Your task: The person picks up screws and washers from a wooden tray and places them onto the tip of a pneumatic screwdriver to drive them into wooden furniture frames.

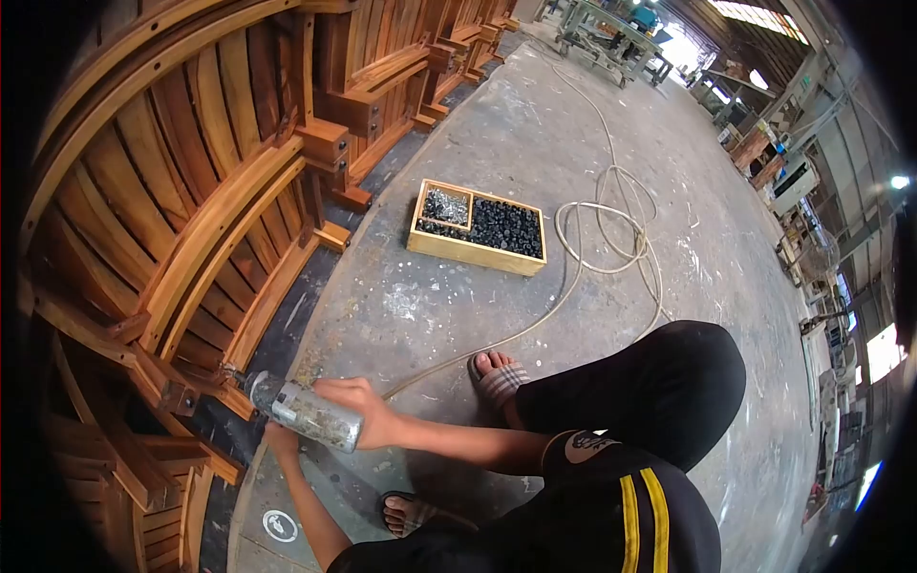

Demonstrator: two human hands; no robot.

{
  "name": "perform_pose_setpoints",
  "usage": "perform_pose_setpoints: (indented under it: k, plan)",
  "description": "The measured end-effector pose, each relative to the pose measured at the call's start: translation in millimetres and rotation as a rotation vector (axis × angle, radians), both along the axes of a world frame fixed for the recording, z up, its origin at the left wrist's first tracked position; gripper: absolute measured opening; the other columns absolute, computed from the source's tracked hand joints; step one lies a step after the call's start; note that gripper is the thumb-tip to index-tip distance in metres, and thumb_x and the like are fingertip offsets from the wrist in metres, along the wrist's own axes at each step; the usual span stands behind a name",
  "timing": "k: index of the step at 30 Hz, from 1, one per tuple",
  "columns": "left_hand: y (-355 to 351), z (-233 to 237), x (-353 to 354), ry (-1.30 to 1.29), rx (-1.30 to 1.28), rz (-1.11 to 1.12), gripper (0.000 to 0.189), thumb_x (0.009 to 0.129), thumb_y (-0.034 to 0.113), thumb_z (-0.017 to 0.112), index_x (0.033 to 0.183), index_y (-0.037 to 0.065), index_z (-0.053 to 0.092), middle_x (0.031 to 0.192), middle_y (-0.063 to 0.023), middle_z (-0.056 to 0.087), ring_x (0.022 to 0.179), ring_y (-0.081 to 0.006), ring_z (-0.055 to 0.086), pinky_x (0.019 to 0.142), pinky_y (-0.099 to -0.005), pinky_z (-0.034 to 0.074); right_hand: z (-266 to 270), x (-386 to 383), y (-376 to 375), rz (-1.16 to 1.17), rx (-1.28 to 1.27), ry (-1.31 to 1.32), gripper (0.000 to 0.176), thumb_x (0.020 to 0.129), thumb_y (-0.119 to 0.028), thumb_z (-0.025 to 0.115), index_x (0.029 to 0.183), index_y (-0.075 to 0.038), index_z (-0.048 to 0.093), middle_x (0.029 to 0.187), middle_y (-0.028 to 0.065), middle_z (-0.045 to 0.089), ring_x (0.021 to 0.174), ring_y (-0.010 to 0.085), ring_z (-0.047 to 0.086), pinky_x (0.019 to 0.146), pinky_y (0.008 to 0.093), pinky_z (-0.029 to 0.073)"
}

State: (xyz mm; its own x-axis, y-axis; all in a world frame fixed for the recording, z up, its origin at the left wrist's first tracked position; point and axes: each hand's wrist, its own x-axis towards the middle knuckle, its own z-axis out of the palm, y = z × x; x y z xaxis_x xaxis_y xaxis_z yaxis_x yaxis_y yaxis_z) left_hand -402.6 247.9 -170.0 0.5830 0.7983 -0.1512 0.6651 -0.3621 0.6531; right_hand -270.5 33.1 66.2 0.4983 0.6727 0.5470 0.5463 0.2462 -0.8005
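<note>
My right hand (361, 406) is wrapped round a worn silver air-powered driver (308, 413), with its nose pointing left at the lower edge of a curved wooden slatted piece (205, 239). The driver's tip is close to a wooden rail near a dark bolt plate (179, 399); whether it touches is hard to make out. Below the driver, my left hand (279, 437) reaches toward the same wooden part, its fingers mostly hidden behind the tool and wood. A pale air hose (458, 358) runs from near my right hand across the floor.
A shallow wooden box (478, 250) holds many black caps, with small silver hardware in a corner compartment. More slatted wooden pieces (392, 72) line up along the left. Hose loops (611, 239) lie on the concrete floor. A machine table (616, 43) stands far back.
</note>
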Motion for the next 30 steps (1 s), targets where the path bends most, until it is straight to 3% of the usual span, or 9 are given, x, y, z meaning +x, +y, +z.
perform_pose_setpoints:
  k: [3,5,7,11,15,20,22,24,30]
  plan:
    - [-9,18,2,-0.169,-0.100,0.119,0.035,0.073,0.027,0.076,0.092,-0.002,0.070,0.087,-0.0205,0.071,0.088,-0.0356,0.070,0.071,-0.0412,0.053,-4,-4,3,0.014,0.066,-0.013,0.049,0.066,-0.018,0.077,0.102,0.007,0.056,0.094,0.0236,0.059,0.083,0.0445,0.059,0.068,0.0412,0.049]
    - [-4,-3,-3,-0.109,0.082,-0.021,0.033,0.076,0.026,0.074,0.095,0.000,0.069,0.092,-0.0183,0.072,0.088,-0.0305,0.071,0.072,-0.0397,0.054,-3,-6,4,0.042,0.034,-0.016,0.046,0.067,-0.019,0.077,0.100,0.006,0.055,0.092,0.0222,0.058,0.081,0.0435,0.058,0.066,0.0411,0.048]
    - [-4,-27,-5,-0.373,-0.023,0.107,0.032,0.077,0.024,0.073,0.098,0.000,0.068,0.096,-0.0150,0.072,0.084,-0.0257,0.070,0.071,-0.0386,0.054,-1,-8,6,0.049,0.054,-0.025,0.044,0.067,-0.019,0.076,0.098,0.005,0.055,0.090,0.0213,0.057,0.080,0.0429,0.058,0.065,0.0410,0.048]
    - [3,-46,-11,-0.409,0.133,-0.088,0.035,0.078,0.019,0.072,0.104,-0.002,0.066,0.098,-0.0127,0.071,0.085,-0.0245,0.069,0.073,-0.0382,0.054,-3,-8,8,0.043,0.105,-0.046,0.042,0.067,-0.019,0.076,0.095,0.004,0.055,0.088,0.0203,0.055,0.079,0.0427,0.057,0.064,0.0408,0.047]
    - [-11,-13,-8,-0.492,-0.057,-0.061,0.034,0.080,0.018,0.070,0.107,-0.003,0.065,0.101,-0.0138,0.070,0.086,-0.0250,0.068,0.074,-0.0383,0.054,-8,-7,8,0.026,0.110,-0.044,0.043,0.066,-0.019,0.077,0.095,0.004,0.055,0.088,0.0201,0.056,0.079,0.0430,0.056,0.064,0.0408,0.047]
    - [-8,-31,-8,-0.678,-0.423,0.031,0.033,0.083,0.016,0.067,0.110,-0.003,0.063,0.104,-0.0122,0.069,0.090,-0.0244,0.067,0.073,-0.0393,0.054,-7,-7,9,0.044,0.134,0.011,0.042,0.066,-0.020,0.077,0.093,0.003,0.055,0.086,0.0190,0.055,0.078,0.0424,0.057,0.063,0.0414,0.047]
    - [-38,27,-4,-0.819,-0.985,0.379,0.031,0.088,0.021,0.064,0.110,0.000,0.062,0.101,-0.0095,0.068,0.087,-0.0221,0.066,0.073,-0.0367,0.054,-13,-9,8,0.044,0.094,0.013,0.048,0.063,-0.021,0.077,0.099,0.002,0.056,0.092,0.0190,0.058,0.082,0.0418,0.059,0.065,0.0419,0.048]
    - [-48,50,1,-0.850,-1.221,0.526,0.029,0.088,0.022,0.063,0.109,0.001,0.062,0.100,-0.0087,0.067,0.086,-0.0214,0.066,0.072,-0.0360,0.054,-13,-9,7,0.041,0.058,0.011,0.054,0.061,-0.022,0.077,0.106,0.002,0.058,0.098,0.0189,0.062,0.087,0.0412,0.062,0.067,0.0423,0.050]
    - [-56,117,-26,-0.968,-1.191,0.602,0.026,0.091,0.027,0.060,0.105,0.005,0.062,0.096,-0.0064,0.066,0.083,-0.0194,0.066,0.072,-0.0336,0.054,-1,-20,3,0.151,0.011,0.006,0.037,0.066,-0.023,0.074,0.089,0.000,0.055,0.081,0.0139,0.054,0.071,0.0383,0.057,0.058,0.0421,0.042]
